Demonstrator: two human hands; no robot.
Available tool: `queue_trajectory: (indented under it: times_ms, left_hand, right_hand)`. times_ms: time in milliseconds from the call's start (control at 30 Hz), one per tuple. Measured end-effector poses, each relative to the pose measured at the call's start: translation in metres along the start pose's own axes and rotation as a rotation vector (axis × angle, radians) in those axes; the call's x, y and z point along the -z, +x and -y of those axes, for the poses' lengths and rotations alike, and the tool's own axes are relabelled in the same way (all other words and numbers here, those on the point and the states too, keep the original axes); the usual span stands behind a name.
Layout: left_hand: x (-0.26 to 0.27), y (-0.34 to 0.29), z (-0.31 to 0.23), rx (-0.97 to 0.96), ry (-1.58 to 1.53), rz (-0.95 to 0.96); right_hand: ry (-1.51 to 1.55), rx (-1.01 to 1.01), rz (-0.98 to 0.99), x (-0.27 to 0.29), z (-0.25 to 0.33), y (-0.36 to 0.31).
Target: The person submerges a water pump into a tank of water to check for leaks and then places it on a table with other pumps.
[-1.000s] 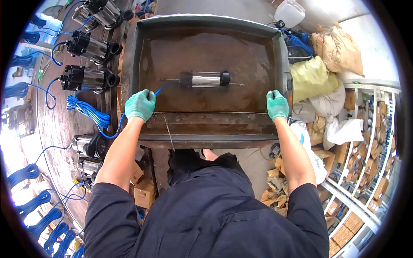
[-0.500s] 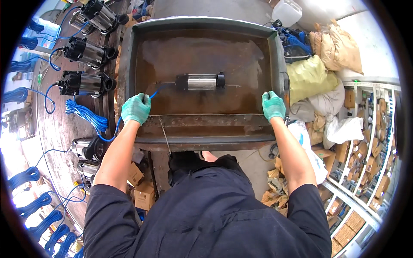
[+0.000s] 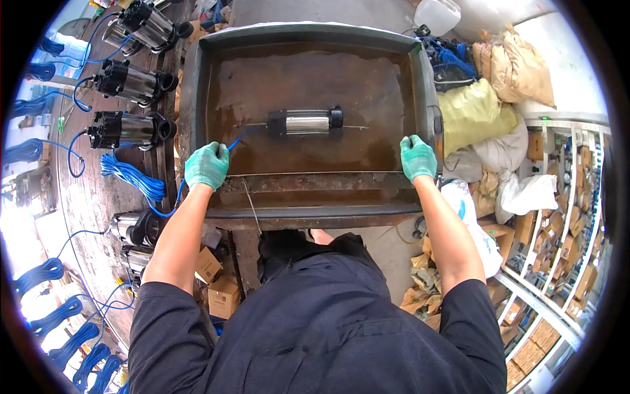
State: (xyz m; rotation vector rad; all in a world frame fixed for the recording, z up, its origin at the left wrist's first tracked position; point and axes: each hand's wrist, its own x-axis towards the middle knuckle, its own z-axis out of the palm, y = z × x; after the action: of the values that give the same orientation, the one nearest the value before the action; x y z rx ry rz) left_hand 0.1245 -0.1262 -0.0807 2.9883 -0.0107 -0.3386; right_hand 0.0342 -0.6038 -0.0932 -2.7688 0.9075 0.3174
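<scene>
A metal tank (image 3: 314,214) of brownish water stands before me. In it lies a submersible pump (image 3: 307,123) on its side, with a silver body and black ends. A blue cable (image 3: 234,142) runs from the pump's left side towards my left hand (image 3: 207,166), which wears a green glove. Its fingers are closed around the cable at the tank's left edge. Opposite it, my green-gloved right hand (image 3: 419,159) has curled fingers gripping the right rim; its fingertips show over the inner side.
Several similar pumps (image 3: 125,130) stand on a wooden bench at left, beside coiled blue cable (image 3: 134,176). Sacks (image 3: 476,111) are piled at right, near shelving (image 3: 558,217) full of boxes. Cardboard boxes (image 3: 223,297) sit below the tank on the left.
Both hands keep their places on the tank's sides. The pump lies where it was; only the water's surface pattern and the viewpoint have shifted slightly.
</scene>
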Motion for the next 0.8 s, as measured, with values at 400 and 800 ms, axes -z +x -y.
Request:
queue_trajectory:
  times_ms: [400,800]
  left_hand:
    - [-0.0033,0.0009,0.0019,-0.009,0.004,-0.011]
    - [-0.0019,0.0001,0.0016,-0.008,0.005,-0.012]
  right_hand:
    - [0.022,0.005,-0.018,-0.0026,-0.0021,0.0009]
    - [0.031,0.021,-0.026,-0.0022,-0.0024,0.0001]
